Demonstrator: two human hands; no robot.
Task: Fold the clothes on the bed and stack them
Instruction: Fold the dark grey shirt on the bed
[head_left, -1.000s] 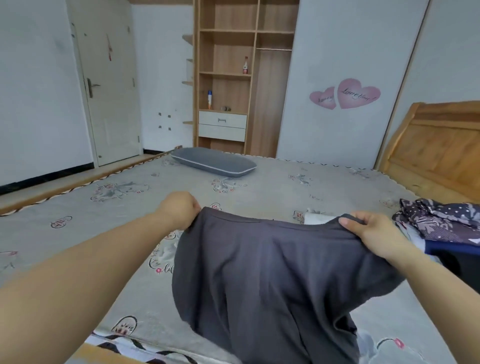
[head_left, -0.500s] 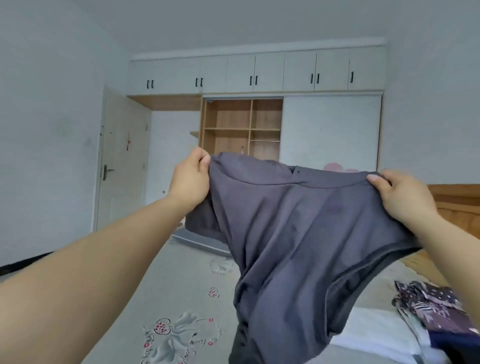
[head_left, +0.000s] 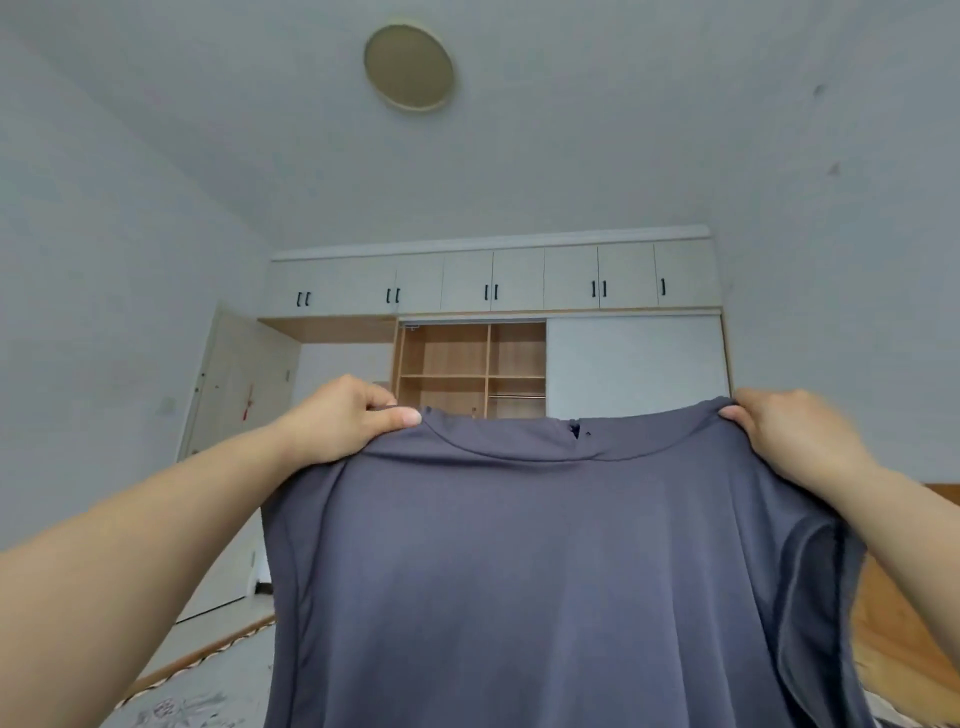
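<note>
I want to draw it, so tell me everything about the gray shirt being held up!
The gray shirt is plain, dark and soft-looking, with a round neckline on top and a sleeve opening at one side. It hangs spread in the air; the left hand and right hand each pinch a shoulder. Its bottom is out of view.

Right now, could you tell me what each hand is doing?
Left hand: closed, pinching the grey shirt at its shoulder.
Right hand: closed, pinching the shirt's other shoulder.
</note>
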